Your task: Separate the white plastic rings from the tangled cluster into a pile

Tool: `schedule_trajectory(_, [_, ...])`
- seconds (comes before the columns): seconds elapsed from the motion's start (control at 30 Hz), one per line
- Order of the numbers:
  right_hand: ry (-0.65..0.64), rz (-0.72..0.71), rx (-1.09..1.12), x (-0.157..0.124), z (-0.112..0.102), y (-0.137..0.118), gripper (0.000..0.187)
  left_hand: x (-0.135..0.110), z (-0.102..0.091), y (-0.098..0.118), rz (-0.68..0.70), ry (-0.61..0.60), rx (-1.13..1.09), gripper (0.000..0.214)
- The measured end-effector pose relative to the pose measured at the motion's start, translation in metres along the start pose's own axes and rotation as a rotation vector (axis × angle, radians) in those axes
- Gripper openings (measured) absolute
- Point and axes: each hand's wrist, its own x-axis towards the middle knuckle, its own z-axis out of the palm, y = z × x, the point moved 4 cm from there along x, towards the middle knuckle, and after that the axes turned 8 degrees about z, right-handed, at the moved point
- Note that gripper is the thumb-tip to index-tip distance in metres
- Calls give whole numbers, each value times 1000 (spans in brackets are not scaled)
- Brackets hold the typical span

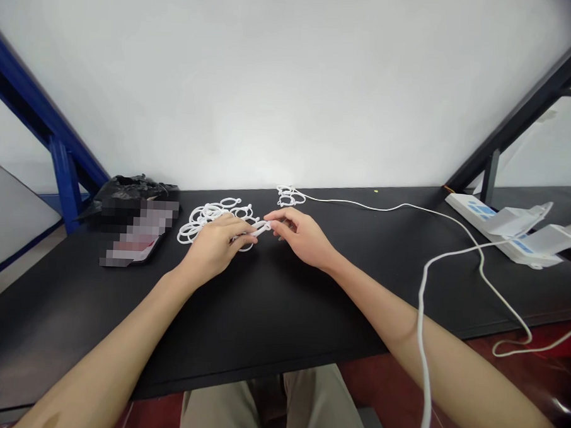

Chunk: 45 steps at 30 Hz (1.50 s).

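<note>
Between my two hands is a white plastic ring (262, 228), raised a little over the black table. My left hand (220, 243) pinches its left side between thumb and fingers. At its right end, the thumb and forefinger of my right hand (301, 233) close on the same ring. A loose pile of white rings (195, 219) lies just behind and left of my left hand, which partly covers it. A smaller group of white rings (287, 198) rests farther back, beyond my right hand.
A white power strip (475, 213) with plugged-in adapters stands on the black table (262, 314) at right. Its white cable (423, 308) loops over my right forearm; another thin cable (361, 206) crosses the back. A black plastic bag (135, 188) and a blurred-out item (137, 239) lie left.
</note>
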Motion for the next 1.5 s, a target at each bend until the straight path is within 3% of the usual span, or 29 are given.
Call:
schedule_trajectory(0.33, [-81,-37,103,-3,7,-3,33,1,2,2,30,-41,-36,17])
schedule_trajectory(0.43, [-55,-51,71,-3,7,-3,24,1,3,3,44,-50,-35,18])
schedule_trajectory(0.7, [-19,10,70,-1,6,1,19,1,1,1,18,-22,-34,16])
schedule_trajectory(0.97, [-62,120,313,4,8,9,15,1,-2,2,-87,6,-66,20])
schedule_trajectory(1.1, [54,83,88,5,-1,9,15,0,-3,-1,-105,25,-50,20])
schedule_trajectory(1.3, [262,59,-532,4,-19,9,19,-1,-1,-4,-89,14,-12,21])
schedule_trajectory(1.4, [279,-69,-471,-1,-16,-1,22,-1,1,-2,-80,-9,-13,19])
schedule_trajectory(1.5, [115,-158,-254,-7,-2,-11,29,1,1,4,-32,-14,-9,18])
